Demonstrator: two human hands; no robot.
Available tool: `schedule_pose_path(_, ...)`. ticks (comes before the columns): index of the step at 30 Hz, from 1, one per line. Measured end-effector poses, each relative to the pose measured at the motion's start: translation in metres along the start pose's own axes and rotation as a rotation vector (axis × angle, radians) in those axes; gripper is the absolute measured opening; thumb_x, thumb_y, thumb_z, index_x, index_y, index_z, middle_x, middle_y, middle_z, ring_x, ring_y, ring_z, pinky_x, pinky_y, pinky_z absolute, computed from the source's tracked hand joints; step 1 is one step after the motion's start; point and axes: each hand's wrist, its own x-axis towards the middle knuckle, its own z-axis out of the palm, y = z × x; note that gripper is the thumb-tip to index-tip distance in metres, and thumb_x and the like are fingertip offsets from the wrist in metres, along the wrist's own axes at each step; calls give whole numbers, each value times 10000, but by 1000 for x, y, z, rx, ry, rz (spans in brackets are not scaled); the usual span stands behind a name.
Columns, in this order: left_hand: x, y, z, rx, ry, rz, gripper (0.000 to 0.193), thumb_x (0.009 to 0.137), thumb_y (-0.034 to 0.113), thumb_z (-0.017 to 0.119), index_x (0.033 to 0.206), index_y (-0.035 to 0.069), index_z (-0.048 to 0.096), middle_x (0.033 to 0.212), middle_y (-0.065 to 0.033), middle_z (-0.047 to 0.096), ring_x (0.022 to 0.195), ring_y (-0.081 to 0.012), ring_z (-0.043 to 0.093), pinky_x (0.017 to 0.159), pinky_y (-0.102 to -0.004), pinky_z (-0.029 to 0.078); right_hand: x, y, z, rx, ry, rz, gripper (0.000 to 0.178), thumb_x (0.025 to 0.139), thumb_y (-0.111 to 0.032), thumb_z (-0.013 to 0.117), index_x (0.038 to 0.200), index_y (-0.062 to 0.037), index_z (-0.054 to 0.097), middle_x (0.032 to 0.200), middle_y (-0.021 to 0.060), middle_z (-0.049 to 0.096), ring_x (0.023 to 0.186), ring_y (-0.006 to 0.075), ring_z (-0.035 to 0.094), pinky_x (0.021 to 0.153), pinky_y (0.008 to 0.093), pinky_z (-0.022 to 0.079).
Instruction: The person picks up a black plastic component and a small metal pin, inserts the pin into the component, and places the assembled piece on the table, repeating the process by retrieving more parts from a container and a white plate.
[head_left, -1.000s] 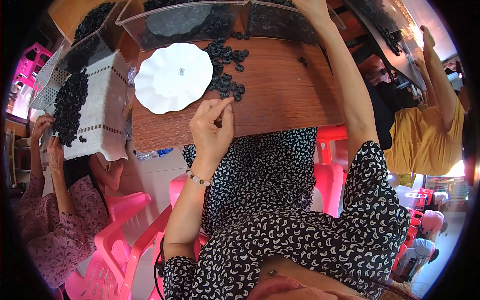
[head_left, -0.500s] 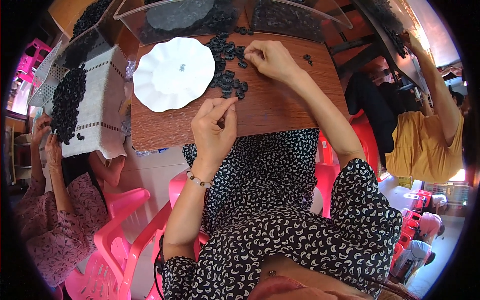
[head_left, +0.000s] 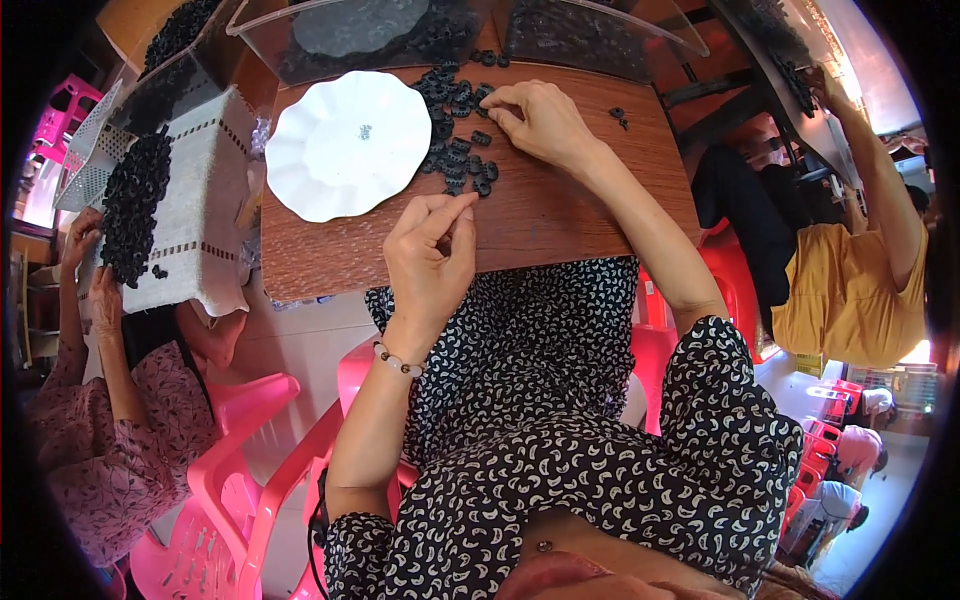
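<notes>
Small black ridged plastic parts (head_left: 459, 152) lie in a loose strip on the brown wooden table (head_left: 560, 210). Just at the near end of that strip, my left hand (head_left: 432, 245) is closed, thumb and forefinger pressed together; whatever they may hold is too small to make out. My right hand (head_left: 542, 122) reaches to the strip's right side. Its bent forefinger and thumb close in among the black parts, and their tips partly hide what is between them. Left of the strip sits a white scalloped plate (head_left: 310, 190) with a small dark mark in its middle.
Clear plastic bins (head_left: 590, 62) of black parts stand along the table's far edge. Two loose dark pieces (head_left: 618, 118) lie at right. To the left, another person's hands (head_left: 104, 290) work by a black heap (head_left: 138, 205) on a cloth-covered table (head_left: 205, 190). A person in yellow (head_left: 850, 290) sits right.
My right hand has shifted slightly left, further into the parts. One black part beside it now lies a little nearer to me. My left hand stays nearly still.
</notes>
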Motion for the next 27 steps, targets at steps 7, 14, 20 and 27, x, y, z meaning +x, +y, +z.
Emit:
schedule_pose_path(7, 1, 2, -2, -1, -1, -2, 179, 902, -19, 705, 1061, 17, 777, 879, -66, 703, 700, -93, 604, 593, -225, 450, 4, -14, -2, -2, -78, 34, 191, 893, -219, 737, 997, -61, 763, 831, 110, 739, 833, 304, 689, 752, 432, 532)
schedule_pose_path(14, 1, -2, -1, 14, 0, 36, 187, 905, -23, 691, 1069, 15, 773, 875, -84, 686, 621, -113, 593, 554, -245, 465, -3, -17, 3, -63, -32, -47, 152, 901, -200, 713, 968, -65, 732, 821, 103, 728, 832, 317, 673, 776, 441, 520)
schedule_pose_path(20, 1, -4, -1, 1, -6, 30, 198, 907, -24, 688, 1085, 11, 767, 877, -87, 687, 626, -116, 601, 560, -249, 467, -5, -16, 6, -12, -44, -45, 161, 912, -174, 683, 974, -32, 725, 858, 122, 729, 832, 346, 662, 786, 456, 515)
schedule_pose_path(27, 2, -3, -2, -9, 1, 31, 189, 913, -17, 691, 1083, 12, 767, 879, -85, 689, 615, -104, 593, 545, -241, 459, -10, -14, -9, 243, -60, 185, 207, 965, -203, 671, 996, -4, 718, 802, 74, 700, 751, 152, 638, 694, 319, 510)
